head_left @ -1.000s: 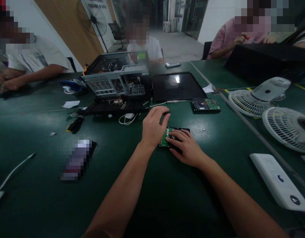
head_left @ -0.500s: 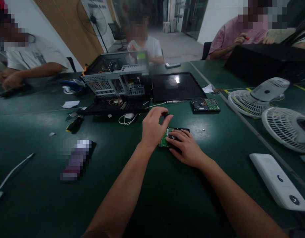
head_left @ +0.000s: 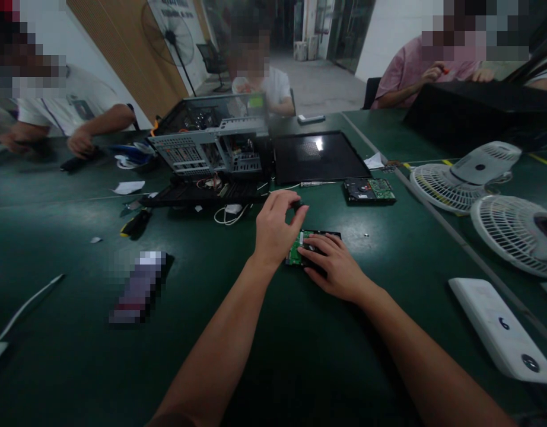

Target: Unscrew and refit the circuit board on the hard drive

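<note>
A hard drive [head_left: 295,255] lies on the dark green table with its green circuit board facing up. My right hand [head_left: 333,261] rests flat across it, fingers spread, covering much of its right part. Above the drive's far left edge, my left hand [head_left: 277,228] is closed in a pinch around a small dark object [head_left: 297,204]. Most of that object is hidden by the fingers, so its kind does not show. A second hard drive [head_left: 369,191] sits farther back to the right. Between the drives and the right fan is a tiny shiny piece [head_left: 366,235].
An opened computer case [head_left: 206,148] stands behind, beside a black side panel [head_left: 320,157]. Left are a yellow-black screwdriver [head_left: 136,224] and a phone [head_left: 140,287]. Two white fans [head_left: 445,184] and a white power bank [head_left: 500,326] occupy the right. Several people sit around the table.
Both my hands hold nearly the same place, and the view has shifted slightly. At the far left, a person's hand has moved right along the table with a dark item.
</note>
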`<action>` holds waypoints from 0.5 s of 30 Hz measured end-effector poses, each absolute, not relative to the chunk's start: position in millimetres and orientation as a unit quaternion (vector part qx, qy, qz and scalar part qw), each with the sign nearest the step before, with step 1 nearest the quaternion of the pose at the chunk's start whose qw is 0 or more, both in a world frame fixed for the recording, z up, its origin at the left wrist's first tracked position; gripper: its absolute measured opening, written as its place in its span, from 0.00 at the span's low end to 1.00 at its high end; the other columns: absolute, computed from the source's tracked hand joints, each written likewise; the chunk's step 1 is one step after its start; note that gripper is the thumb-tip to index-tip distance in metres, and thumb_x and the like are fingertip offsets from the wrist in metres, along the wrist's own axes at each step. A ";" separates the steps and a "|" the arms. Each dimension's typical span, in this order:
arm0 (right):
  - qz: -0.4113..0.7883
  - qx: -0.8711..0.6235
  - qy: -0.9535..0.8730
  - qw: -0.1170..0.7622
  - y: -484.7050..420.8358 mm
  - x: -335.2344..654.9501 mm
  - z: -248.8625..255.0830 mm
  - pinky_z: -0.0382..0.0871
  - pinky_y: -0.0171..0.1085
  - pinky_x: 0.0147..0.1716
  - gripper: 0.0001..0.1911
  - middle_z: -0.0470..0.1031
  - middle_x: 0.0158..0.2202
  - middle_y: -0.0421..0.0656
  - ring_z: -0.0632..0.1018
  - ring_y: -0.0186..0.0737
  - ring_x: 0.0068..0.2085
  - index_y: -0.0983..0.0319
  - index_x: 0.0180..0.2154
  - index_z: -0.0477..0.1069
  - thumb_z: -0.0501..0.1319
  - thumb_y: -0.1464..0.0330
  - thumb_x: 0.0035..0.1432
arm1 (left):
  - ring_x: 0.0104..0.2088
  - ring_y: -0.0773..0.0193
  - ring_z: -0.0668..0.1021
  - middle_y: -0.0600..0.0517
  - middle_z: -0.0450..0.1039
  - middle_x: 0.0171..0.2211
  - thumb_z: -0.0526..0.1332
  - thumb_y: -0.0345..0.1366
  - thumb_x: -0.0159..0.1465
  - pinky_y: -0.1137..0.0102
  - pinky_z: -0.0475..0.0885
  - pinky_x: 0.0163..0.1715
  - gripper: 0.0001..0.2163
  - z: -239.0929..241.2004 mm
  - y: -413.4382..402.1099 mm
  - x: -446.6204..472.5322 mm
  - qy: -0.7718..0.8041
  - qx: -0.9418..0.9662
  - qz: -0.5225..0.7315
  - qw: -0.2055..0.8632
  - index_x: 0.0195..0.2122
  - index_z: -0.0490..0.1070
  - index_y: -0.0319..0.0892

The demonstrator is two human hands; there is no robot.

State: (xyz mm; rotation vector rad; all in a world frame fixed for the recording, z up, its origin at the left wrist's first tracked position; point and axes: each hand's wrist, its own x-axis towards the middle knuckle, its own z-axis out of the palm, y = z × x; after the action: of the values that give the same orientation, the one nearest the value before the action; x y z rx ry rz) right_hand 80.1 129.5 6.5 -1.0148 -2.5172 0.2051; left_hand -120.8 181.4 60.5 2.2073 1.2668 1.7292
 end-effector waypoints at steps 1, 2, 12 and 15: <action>0.073 -0.365 -0.905 0.208 129.5 80.1 6.4 0.59 0.63 0.69 0.23 0.73 0.65 0.51 0.71 0.56 0.68 0.56 0.63 0.73 0.63 0.65 0.68 | 0.48 0.61 0.81 0.48 0.77 0.47 0.67 0.28 0.69 0.64 0.82 0.48 0.08 60.1 181.6 -120.9 0.413 0.716 0.562 0.034 0.47 0.73 0.43; 0.072 -0.365 -0.905 0.206 129.6 80.1 6.3 0.59 0.63 0.69 0.23 0.73 0.65 0.51 0.70 0.56 0.68 0.56 0.63 0.73 0.63 0.65 0.68 | 0.48 0.61 0.81 0.48 0.77 0.47 0.67 0.28 0.69 0.64 0.82 0.48 0.08 59.8 181.7 -121.1 0.413 0.715 0.563 0.035 0.47 0.73 0.43; 0.072 -0.365 -0.907 0.200 129.9 80.6 5.9 0.58 0.63 0.69 0.24 0.73 0.65 0.51 0.70 0.56 0.68 0.57 0.63 0.73 0.63 0.65 0.68 | 0.49 0.60 0.81 0.48 0.77 0.47 0.66 0.29 0.70 0.62 0.82 0.48 0.06 59.1 182.0 -121.0 0.411 0.709 0.571 0.050 0.47 0.74 0.43; 0.074 -0.365 -0.907 0.197 129.6 80.6 6.2 0.58 0.63 0.70 0.24 0.73 0.66 0.51 0.70 0.57 0.69 0.57 0.64 0.73 0.63 0.65 0.68 | 0.47 0.61 0.82 0.48 0.79 0.46 0.65 0.29 0.70 0.64 0.82 0.47 0.07 57.7 181.6 -120.2 0.417 0.700 0.577 0.060 0.48 0.74 0.43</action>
State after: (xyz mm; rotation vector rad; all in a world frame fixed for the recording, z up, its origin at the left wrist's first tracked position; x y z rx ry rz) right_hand 80.6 129.6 6.2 -1.0225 -2.5381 0.2082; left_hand -120.2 181.6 57.7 2.1186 1.2606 1.7457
